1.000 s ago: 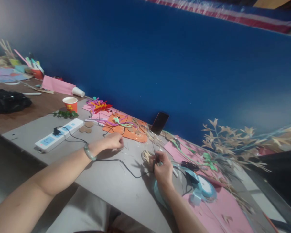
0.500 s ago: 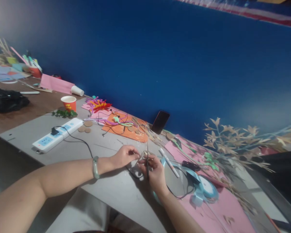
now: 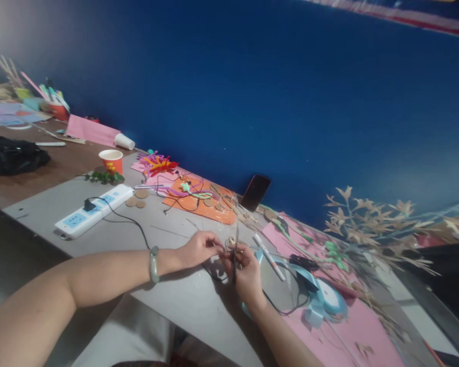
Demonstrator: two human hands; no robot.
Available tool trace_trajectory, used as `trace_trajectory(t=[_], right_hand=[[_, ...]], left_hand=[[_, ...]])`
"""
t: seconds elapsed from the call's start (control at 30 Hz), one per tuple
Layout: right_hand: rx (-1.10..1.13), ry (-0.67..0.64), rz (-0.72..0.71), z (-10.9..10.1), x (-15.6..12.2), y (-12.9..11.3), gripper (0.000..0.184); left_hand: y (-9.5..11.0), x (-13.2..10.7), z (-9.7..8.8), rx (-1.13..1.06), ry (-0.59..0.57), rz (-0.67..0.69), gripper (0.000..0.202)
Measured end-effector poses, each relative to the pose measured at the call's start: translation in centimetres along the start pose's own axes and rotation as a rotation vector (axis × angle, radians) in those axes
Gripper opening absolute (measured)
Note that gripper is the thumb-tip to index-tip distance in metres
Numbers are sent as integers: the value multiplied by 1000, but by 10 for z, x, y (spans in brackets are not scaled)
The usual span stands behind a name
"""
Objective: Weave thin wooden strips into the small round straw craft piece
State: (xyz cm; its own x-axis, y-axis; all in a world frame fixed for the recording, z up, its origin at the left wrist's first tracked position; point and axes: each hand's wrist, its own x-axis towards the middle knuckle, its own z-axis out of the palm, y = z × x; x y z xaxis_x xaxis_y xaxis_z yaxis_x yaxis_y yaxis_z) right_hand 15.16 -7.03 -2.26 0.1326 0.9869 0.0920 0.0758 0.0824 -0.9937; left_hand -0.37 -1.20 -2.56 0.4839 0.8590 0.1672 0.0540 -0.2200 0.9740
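Observation:
My right hand grips a thin dark tool that looks like scissors, its tip pointing up and away. My left hand, a pale green bangle on its wrist, pinches something small and tan right beside the tool; I cannot make out what it is. Both hands meet just above the grey table. A black cable runs under them. A white marker pen lies just right of my hands.
A white power strip, a red paper cup, an orange sheet with pipe cleaners and a leaning phone lie beyond. Light blue ribbon, pink paper and dried tan branches fill the right. A blue wall backs the table.
My left hand has come from the table on the left over to my right hand. My right hand has drawn a little nearer and now holds the tool upright.

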Motion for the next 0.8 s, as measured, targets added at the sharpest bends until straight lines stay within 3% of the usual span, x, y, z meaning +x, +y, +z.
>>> trace_trajectory(t=[0.43,0.8], right_hand=[[42,32,31,0,0,-4,45],[6,-5,7,-2,0,-3,42]], left_hand=[[-1,-1,-2,-39,-49,-61,28],[6,2,-8,-67,-4,-95,18]])
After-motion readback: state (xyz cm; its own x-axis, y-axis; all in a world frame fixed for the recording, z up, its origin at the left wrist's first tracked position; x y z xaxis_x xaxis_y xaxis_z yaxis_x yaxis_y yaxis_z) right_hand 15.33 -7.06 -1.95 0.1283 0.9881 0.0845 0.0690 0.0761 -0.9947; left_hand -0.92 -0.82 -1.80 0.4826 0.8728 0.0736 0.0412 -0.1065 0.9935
